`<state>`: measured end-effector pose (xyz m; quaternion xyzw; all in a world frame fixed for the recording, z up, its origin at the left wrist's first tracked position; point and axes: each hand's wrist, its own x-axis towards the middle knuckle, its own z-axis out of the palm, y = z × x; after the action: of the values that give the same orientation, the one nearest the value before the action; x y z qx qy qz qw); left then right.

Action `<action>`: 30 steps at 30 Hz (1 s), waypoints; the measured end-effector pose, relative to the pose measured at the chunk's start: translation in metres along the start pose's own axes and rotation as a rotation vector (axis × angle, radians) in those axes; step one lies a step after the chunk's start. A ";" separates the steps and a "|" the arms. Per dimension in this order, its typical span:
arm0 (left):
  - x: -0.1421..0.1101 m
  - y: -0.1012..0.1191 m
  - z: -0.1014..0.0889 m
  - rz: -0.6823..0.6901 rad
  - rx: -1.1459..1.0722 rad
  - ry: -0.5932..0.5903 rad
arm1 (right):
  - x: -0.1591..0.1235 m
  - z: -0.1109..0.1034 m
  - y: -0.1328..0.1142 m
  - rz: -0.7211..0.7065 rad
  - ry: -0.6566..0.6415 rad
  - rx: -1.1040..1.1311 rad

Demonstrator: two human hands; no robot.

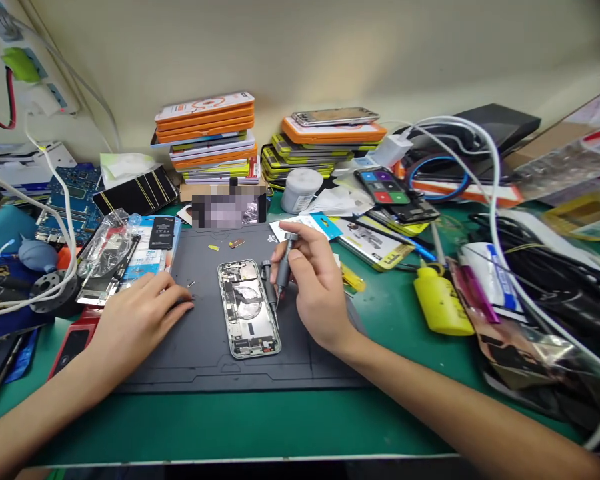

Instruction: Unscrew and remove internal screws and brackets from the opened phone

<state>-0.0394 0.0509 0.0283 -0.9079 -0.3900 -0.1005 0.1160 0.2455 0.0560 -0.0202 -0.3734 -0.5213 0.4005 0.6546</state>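
Note:
My right hand (317, 287) grips a small grey precision screwdriver (283, 267), index finger over its top cap and tip pointing down. A second dark screwdriver (268, 283) lies along the right edge of an opened phone (250, 310). The phone's inner parts and a round coil area face up on the dark grey work mat (290, 370). To the left of the phone, my left hand (147, 310) rests with loosely bent fingers apart, nothing visible in them. Close to its fingertips lies a tiny metal piece (191, 285).
Behind the mat stand stacked orange boxes (205, 120) and a white round tub (301, 190). A yellow bottle (443, 303) and tangled cables are at right. At left are a phone battery (162, 233), a blue air blower (39, 255) and a red device (75, 343).

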 end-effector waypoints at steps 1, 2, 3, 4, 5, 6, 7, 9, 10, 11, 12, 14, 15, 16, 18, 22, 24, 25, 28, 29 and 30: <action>-0.001 0.000 0.001 0.000 -0.003 -0.003 | 0.000 0.000 0.000 0.006 -0.001 0.005; -0.001 0.000 0.002 -0.004 0.004 -0.003 | 0.000 0.001 0.000 0.010 -0.004 0.009; -0.001 0.000 0.002 -0.007 0.014 -0.003 | 0.000 0.001 0.000 0.013 -0.011 0.012; -0.001 0.000 0.003 -0.009 0.025 0.000 | 0.000 0.001 0.000 0.014 -0.020 0.013; -0.001 0.000 0.003 -0.010 0.034 0.001 | 0.000 0.001 0.000 0.013 -0.029 0.012; -0.001 0.000 0.004 -0.009 0.037 0.002 | -0.001 0.001 0.000 0.010 -0.033 0.007; -0.001 0.000 0.004 -0.008 0.034 0.003 | -0.001 0.001 0.001 0.006 -0.031 0.001; 0.000 0.000 0.005 -0.005 0.014 0.007 | -0.002 0.001 0.001 -0.004 -0.025 -0.014; 0.000 0.001 0.006 -0.006 -0.001 0.011 | -0.002 0.001 0.001 -0.006 -0.023 -0.020; 0.000 0.002 0.006 -0.004 -0.023 0.015 | -0.002 0.000 0.000 -0.004 -0.024 -0.024; 0.000 0.003 0.006 0.000 -0.054 0.017 | -0.002 0.000 0.000 0.001 -0.029 -0.026; 0.002 0.006 0.005 0.007 -0.144 0.007 | -0.002 0.000 -0.001 0.006 -0.038 -0.025; 0.002 0.008 0.004 0.004 -0.201 -0.008 | -0.002 0.000 -0.001 0.007 -0.040 -0.023; 0.003 0.011 0.003 -0.002 -0.267 -0.031 | -0.002 0.000 -0.001 0.007 -0.040 -0.021; 0.006 0.018 0.001 -0.023 -0.411 -0.089 | -0.001 0.000 -0.002 0.012 -0.035 -0.023; 0.009 0.041 0.000 0.003 -0.473 -0.082 | -0.001 0.001 -0.002 0.022 -0.042 -0.039; 0.009 0.051 0.003 0.049 -0.344 0.019 | -0.001 0.001 -0.003 0.017 -0.054 -0.039; 0.009 0.055 0.005 0.066 -0.318 0.046 | -0.002 0.001 -0.003 0.012 -0.059 -0.039; 0.009 0.060 0.008 0.088 -0.336 0.052 | -0.002 0.000 -0.002 0.006 -0.087 -0.047; 0.009 0.060 0.008 0.088 -0.351 0.045 | -0.001 -0.001 -0.001 0.006 -0.096 -0.050; 0.009 0.060 0.008 0.087 -0.360 0.043 | -0.001 -0.001 -0.001 0.009 -0.102 -0.055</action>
<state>0.0110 0.0193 0.0146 -0.9276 -0.3236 -0.1830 -0.0356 0.2465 0.0544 -0.0200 -0.3724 -0.5631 0.4074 0.6150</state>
